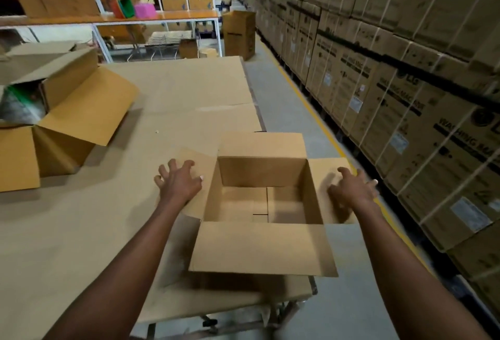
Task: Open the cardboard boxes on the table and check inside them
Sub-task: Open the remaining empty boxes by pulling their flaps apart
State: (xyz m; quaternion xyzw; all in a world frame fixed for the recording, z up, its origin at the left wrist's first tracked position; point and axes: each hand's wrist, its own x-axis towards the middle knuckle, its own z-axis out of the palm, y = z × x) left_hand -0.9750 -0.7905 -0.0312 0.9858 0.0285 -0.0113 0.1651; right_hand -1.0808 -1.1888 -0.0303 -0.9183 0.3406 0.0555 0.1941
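A brown cardboard box [259, 247] stands open near the table's right front corner, all of its flaps folded outward. Its inside shows only the bare bottom flaps. My left hand [178, 181] hovers with fingers spread over the left flap. Over the right flap my right hand [353, 189] has its fingers spread too, touching or just above the card. Neither hand grips anything. A second, larger cardboard box [67, 112] sits at the left, flaps open, with plastic wrap and something green inside.
The table [81, 231] is covered with flat cardboard sheets. To the right runs a grey aisle with a yellow line [305, 104] and a wall of stacked washing-machine cartons [405, 90]. White shelving [151, 14] and a tall carton [239, 33] stand at the back.
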